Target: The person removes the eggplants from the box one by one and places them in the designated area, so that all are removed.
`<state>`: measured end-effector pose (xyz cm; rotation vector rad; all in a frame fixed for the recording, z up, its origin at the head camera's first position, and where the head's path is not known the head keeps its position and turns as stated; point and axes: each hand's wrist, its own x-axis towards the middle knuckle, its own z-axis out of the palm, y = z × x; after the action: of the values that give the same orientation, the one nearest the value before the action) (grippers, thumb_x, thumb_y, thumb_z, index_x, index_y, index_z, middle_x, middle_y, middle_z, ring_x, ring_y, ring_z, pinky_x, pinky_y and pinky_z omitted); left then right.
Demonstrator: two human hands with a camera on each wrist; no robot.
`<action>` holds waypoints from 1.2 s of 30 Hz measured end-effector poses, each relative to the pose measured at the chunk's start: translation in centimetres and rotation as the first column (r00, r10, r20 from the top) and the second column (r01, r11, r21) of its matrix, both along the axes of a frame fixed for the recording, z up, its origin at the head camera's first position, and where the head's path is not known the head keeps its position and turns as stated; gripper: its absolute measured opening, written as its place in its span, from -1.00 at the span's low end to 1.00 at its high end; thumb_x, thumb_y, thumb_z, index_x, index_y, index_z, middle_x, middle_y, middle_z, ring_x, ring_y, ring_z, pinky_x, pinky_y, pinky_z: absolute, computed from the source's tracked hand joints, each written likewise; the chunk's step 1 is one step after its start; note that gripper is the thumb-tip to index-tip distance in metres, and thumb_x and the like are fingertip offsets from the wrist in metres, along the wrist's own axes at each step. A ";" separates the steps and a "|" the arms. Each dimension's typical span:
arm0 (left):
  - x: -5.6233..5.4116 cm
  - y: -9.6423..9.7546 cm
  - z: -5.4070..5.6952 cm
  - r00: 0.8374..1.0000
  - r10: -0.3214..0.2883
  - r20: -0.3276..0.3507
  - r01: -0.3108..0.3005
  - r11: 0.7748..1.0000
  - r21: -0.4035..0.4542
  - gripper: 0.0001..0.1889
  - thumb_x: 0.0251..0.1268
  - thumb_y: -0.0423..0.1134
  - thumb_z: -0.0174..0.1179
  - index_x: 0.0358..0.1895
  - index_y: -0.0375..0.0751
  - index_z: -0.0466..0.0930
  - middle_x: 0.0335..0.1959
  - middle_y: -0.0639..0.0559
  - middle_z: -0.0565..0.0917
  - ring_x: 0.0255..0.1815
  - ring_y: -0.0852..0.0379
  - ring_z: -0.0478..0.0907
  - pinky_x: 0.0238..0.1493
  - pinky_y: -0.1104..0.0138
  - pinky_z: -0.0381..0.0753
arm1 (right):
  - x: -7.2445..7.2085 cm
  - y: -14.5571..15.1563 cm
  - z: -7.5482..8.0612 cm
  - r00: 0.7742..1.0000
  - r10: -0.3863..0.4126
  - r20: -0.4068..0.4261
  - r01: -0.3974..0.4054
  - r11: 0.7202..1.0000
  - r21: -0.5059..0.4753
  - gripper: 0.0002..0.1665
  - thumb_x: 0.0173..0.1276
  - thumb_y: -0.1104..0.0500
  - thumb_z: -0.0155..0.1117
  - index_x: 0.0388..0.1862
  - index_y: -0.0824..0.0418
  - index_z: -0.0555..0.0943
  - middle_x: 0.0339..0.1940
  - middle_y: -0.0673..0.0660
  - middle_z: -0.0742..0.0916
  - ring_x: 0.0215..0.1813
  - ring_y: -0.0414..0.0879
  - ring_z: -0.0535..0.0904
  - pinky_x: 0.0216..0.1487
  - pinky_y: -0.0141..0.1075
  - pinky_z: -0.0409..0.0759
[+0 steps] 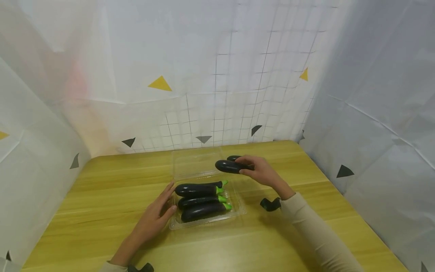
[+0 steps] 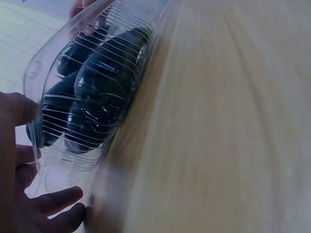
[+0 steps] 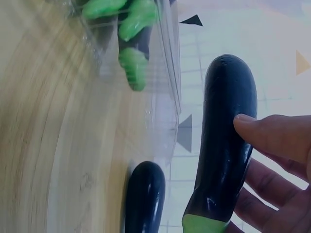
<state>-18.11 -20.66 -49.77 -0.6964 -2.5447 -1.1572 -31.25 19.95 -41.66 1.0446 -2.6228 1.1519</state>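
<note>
My right hand [image 1: 259, 170] pinches a dark eggplant [image 1: 228, 166] between thumb and fingers, held above the table to the right of the box. In the right wrist view, its green stem end points down past my fingers. Several more eggplants [image 1: 200, 201] lie side by side in a clear plastic clamshell box [image 1: 207, 223], green ends to the right. My left hand [image 1: 154, 215] rests at the box's left side, thumb and fingers spread along the rim. Another eggplant [image 3: 145, 199] lies on the table behind the held one, partly hidden in the head view.
The box's clear lid [image 1: 197, 162] is folded back toward the rear wall. A wooden table [image 1: 112, 196] spreads under everything, with white sheet walls [image 1: 136, 45] behind and at both sides. Black wrist mounts [image 1: 270, 204] sit by both forearms.
</note>
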 end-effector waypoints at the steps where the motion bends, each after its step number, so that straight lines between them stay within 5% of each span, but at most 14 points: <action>1: 0.0 0.0 0.0 1.000 -0.001 0.001 0.001 1.000 0.002 -0.34 0.60 -0.17 0.18 0.65 -0.11 0.20 0.68 -0.01 0.13 0.56 -0.15 0.23 0.43 -0.21 0.26 | -0.1 0.1 -0.1 1.000 -0.004 0.003 0.004 1.000 0.004 -0.57 0.41 0.31 0.44 0.24 0.25 0.67 0.13 0.21 0.75 0.11 0.10 0.69 0.05 0.05 0.70; 9: 0.0 0.0 -0.1 1.000 0.004 -0.005 -0.004 1.000 -0.005 -0.34 0.60 -0.18 0.18 0.65 -0.11 0.20 0.68 -0.01 0.12 0.56 -0.15 0.23 0.43 -0.21 0.27 | -0.9 0.9 -0.2 0.999 -0.034 0.003 0.034 0.999 0.017 -0.58 0.40 0.32 0.45 0.22 0.28 0.68 0.11 0.23 0.75 0.08 0.12 0.70 0.06 0.07 0.69; 16: 0.1 0.1 0.2 1.000 -0.005 0.009 0.005 1.000 0.012 -0.31 0.58 -0.22 0.20 0.66 -0.11 0.18 0.67 -0.03 0.15 0.41 -0.09 0.46 0.37 -0.15 0.38 | -1.9 1.5 -0.5 0.998 -0.060 -0.007 0.061 0.997 0.038 -0.58 0.39 0.32 0.46 0.22 0.26 0.69 0.12 0.20 0.76 0.12 0.11 0.70 0.13 0.07 0.64; 29: 0.1 0.1 0.1 1.000 0.005 0.006 -0.005 1.000 -0.005 -0.32 0.58 -0.20 0.21 0.66 -0.10 0.19 0.66 -0.04 0.16 0.43 -0.06 0.43 0.45 0.03 0.28 | -3.3 2.5 -1.2 0.995 -0.097 0.015 0.095 0.993 0.070 -0.57 0.38 0.34 0.46 0.21 0.29 0.69 0.11 0.20 0.76 0.13 0.11 0.69 0.16 0.06 0.63; 36: 0.0 0.1 0.0 1.000 -0.007 0.010 0.007 1.000 0.024 -0.31 0.58 -0.21 0.20 0.66 -0.10 0.17 0.66 -0.06 0.16 0.40 -0.09 0.47 0.36 -0.11 0.41 | -4.0 3.1 -1.8 0.992 -0.123 0.012 0.122 0.990 0.077 -0.58 0.37 0.33 0.47 0.20 0.29 0.70 0.10 0.21 0.77 0.12 0.12 0.69 0.16 0.09 0.62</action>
<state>-18.06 -20.58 -49.77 -0.6963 -2.5344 -1.1950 -35.23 23.07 -43.41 0.8749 -2.7207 1.0470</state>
